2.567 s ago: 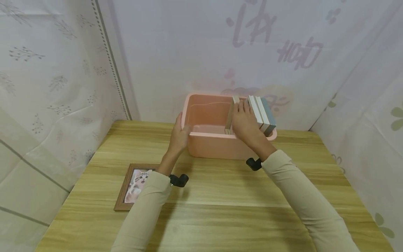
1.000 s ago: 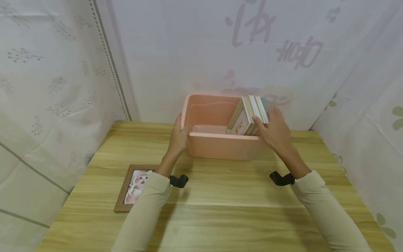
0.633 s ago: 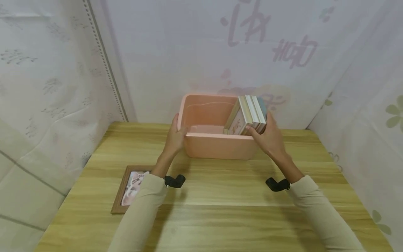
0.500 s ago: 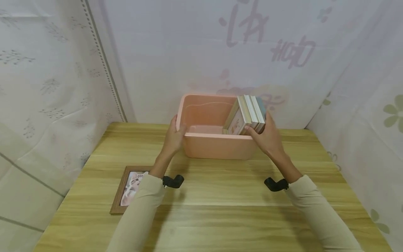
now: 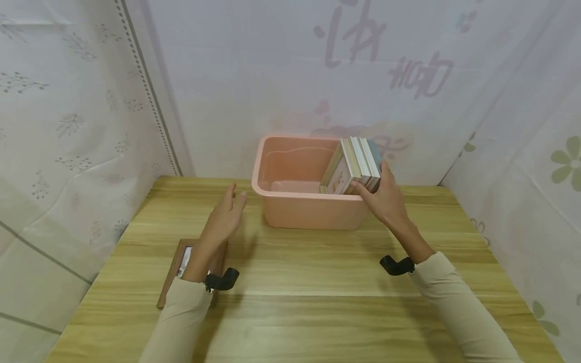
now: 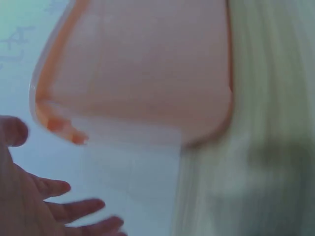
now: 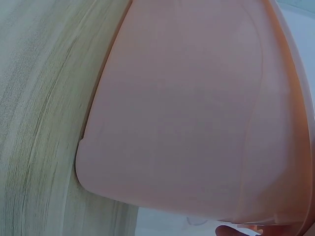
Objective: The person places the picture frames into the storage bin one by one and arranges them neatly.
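Observation:
A pink plastic bin (image 5: 313,212) stands on the table. My right hand (image 5: 388,199) grips its right end, the thumb over the rim by the front corner; one fingertip shows under the rim in the right wrist view. Several flat pieces (image 5: 358,161), like picture frames or books with white, beige and blue edges, lean upright inside the bin's right side. The leftmost shows a pinkish picture within a pale border. My left hand (image 5: 222,219) is off the bin, fingers extended, holding nothing. Below its wrist lies a brown picture frame (image 5: 172,277), its cat photo mostly covered by the arm.
The wooden table (image 5: 317,322) reaches toward me in front of the bin. Close behind the bin hangs a pale printed cloth (image 5: 254,75), with more cloth along the left and right sides. A black wrist mount (image 5: 222,280) sits on each arm.
My right hand has gone from the flat pieces to the bin's right end. My left hand has let go of the bin's left rim and moved left and toward me, over the picture frame.

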{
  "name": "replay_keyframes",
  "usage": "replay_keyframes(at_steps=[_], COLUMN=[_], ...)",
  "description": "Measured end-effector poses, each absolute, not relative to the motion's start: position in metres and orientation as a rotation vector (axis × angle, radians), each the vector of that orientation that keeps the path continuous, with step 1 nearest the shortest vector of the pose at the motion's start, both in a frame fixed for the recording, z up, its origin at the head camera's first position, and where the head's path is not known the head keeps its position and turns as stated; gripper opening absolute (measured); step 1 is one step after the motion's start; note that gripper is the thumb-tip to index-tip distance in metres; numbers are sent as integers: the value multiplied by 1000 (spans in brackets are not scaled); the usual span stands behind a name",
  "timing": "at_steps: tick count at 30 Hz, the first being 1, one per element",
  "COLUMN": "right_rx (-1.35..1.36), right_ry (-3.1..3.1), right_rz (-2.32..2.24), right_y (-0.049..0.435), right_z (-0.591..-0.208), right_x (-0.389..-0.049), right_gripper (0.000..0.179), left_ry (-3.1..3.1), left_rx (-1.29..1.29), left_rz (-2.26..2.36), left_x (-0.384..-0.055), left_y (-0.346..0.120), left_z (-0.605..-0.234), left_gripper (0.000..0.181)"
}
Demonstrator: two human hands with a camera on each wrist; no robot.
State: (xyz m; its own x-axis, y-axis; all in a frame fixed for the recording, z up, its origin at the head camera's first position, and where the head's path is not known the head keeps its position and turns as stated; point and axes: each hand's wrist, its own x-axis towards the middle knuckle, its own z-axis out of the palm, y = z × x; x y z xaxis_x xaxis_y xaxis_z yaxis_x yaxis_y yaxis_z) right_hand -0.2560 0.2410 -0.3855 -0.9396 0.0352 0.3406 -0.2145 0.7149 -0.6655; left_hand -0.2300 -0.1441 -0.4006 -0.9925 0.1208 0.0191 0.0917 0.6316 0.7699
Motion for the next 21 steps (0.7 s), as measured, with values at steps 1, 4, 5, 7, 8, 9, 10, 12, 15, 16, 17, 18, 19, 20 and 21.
replay_keyframes(at_steps=[1, 4, 5, 7, 8, 9, 10, 12, 15, 16, 17, 18, 19, 20, 21], right_rx=[142, 136, 132, 132, 130, 130, 128, 127, 134, 141, 148, 154, 161, 165, 168], right_ry=[-2594, -2599, -2601, -2605, -2609, -2614, -2618, -2623, -2626, -2626, -2625, -2623, -2622, -2621, -2621], right_rz=[1065, 1060, 1057, 1049, 1044, 1037, 1032, 1029, 1029, 1032, 1037, 1041, 1044, 1048, 1050], right_y=[241, 243, 243, 243, 244, 243, 243, 243, 242, 242, 242, 242, 241, 241, 241], right_z=[-385, -383, -383, -382, -381, -381, -381, -380, -380, -381, -381, -381, -381, -382, -382], right_x=[-256, -256, -256, -256, -256, -256, -255, -254, -254, -254, -254, -254, -254, -254, -254], right_gripper=[97, 98, 98, 98, 98, 98, 98, 98, 98, 98, 97, 97, 97, 97, 97], left_ry=[2843, 2926, 2941, 2950, 2953, 2963, 2974, 2992, 3012, 3002, 2991, 2974, 2955, 2931, 2901], left_rx=[171, 111, 101, 96, 90, 94, 100, 118, 123, 118, 116, 106, 88, 74, 57], left_rz=[1263, 1109, 1073, 1016, 978, 931, 880, 772, 626, 600, 577, 558, 541, 526, 513], left_x=[-226, -217, -215, -209, -207, -204, -202, -197, -191, -189, -186, -185, -183, -181, -180], left_y=[-149, -160, -164, -170, -174, -177, -179, -184, -189, -191, -192, -193, -193, -194, -194], left_z=[-402, -408, -410, -413, -415, -418, -421, -427, -435, -436, -438, -439, -440, -440, -440], left_gripper=[82, 85, 85, 85, 86, 85, 85, 84, 82, 81, 80, 81, 80, 81, 81])
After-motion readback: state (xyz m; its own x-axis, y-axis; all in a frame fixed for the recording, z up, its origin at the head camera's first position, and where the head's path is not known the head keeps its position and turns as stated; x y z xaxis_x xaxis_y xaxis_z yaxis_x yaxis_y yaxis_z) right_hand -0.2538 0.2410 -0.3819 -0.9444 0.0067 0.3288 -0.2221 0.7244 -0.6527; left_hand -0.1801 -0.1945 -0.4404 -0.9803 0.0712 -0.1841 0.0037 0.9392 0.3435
